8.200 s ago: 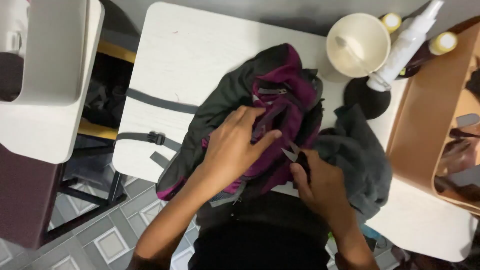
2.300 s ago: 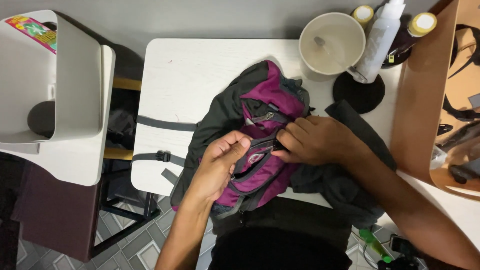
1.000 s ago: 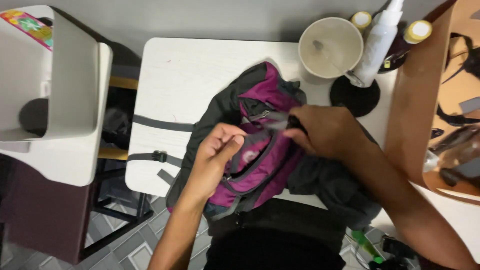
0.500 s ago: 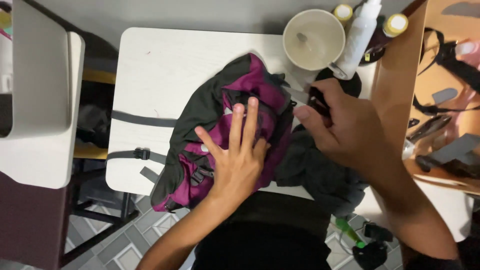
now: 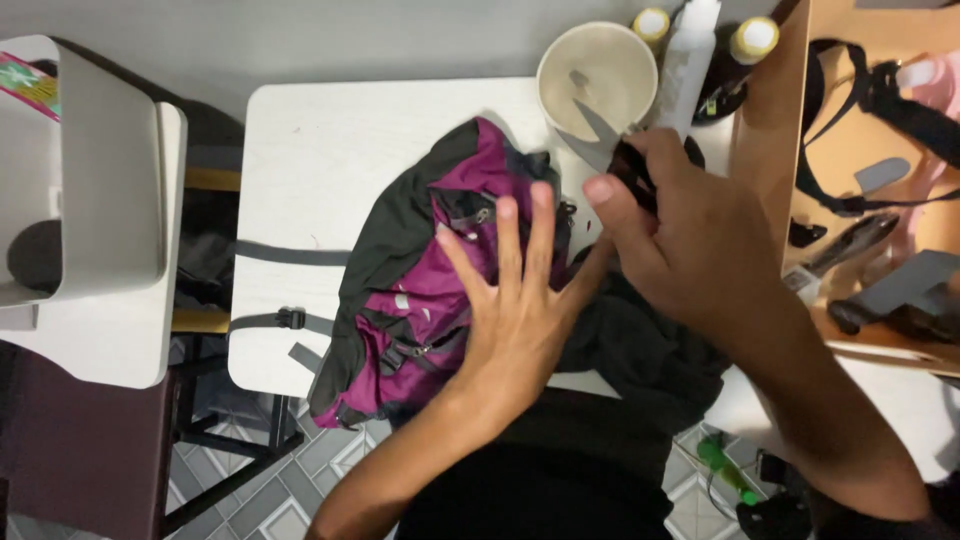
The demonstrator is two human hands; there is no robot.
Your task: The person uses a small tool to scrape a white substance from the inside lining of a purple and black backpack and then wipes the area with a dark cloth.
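1. One purple and grey backpack [image 5: 420,290] lies in the middle of your white table [image 5: 310,140], two grey straps [image 5: 285,255] hanging off its left edge.
2. Behind it: one cream bowl [image 5: 597,75], one white bottle [image 5: 687,60] and two yellow-capped jars [image 5: 752,38].
3. Your left hand [image 5: 515,300] is pressed flat on the backpack, palm down, fingers [image 5: 505,235] spread apart.
4. Your right hand [image 5: 685,235] is raised just right of it, fingers clamped on one pair of scissors [image 5: 600,140], blades pointing over the bowl.
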